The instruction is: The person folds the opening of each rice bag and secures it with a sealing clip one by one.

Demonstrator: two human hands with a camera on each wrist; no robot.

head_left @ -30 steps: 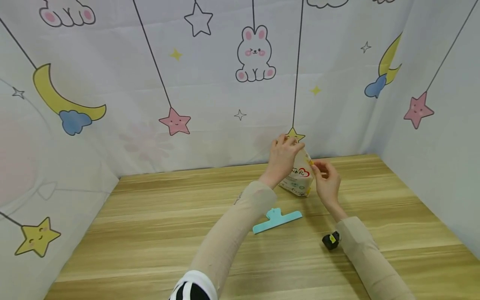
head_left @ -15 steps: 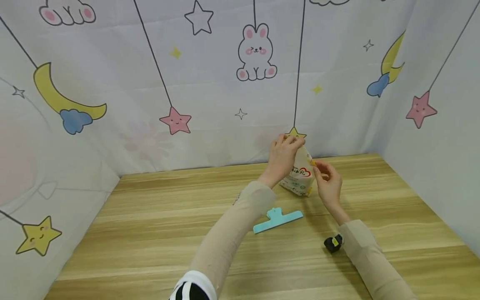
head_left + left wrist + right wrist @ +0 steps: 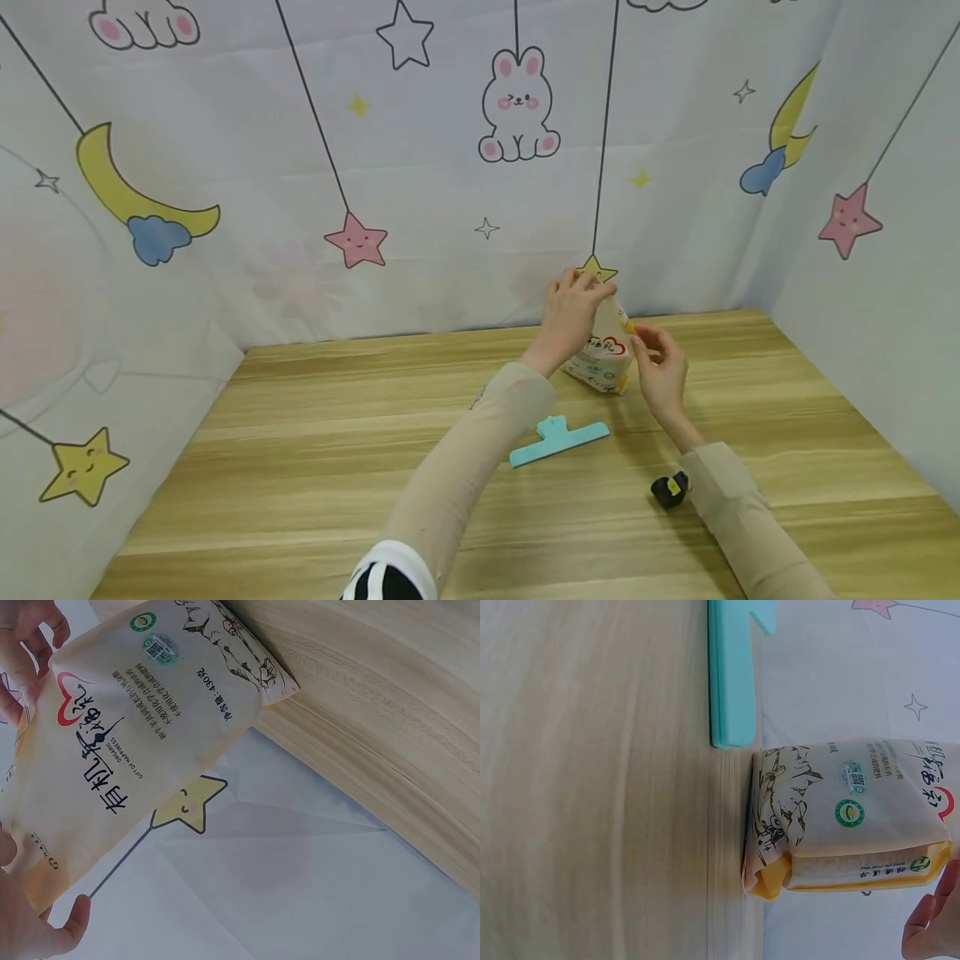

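A cream paper bag [image 3: 600,362] with printed characters and a red heart stands near the table's back edge. My left hand [image 3: 568,317] grips its top, and in the left wrist view the thumb and fingers of that hand [image 3: 30,922] lie around the bag's top end [image 3: 112,735]. At the bag's right side edge, my right hand [image 3: 662,375] pinches the upper part between thumb and fingers. In the right wrist view the bag [image 3: 832,817] shows its yellow-edged side, with part of the right hand [image 3: 937,919] at its upper end.
A light blue sealing clip [image 3: 558,440] lies on the wooden table [image 3: 337,442] in front of the bag, between the forearms. Beside the right sleeve is a small black object [image 3: 670,490] with a yellow mark. Behind the table hangs a white printed curtain [image 3: 435,167].
The head view has shifted slightly, so everything appears a little further right. Both hands keep their hold on the bag, with no other clear movement.
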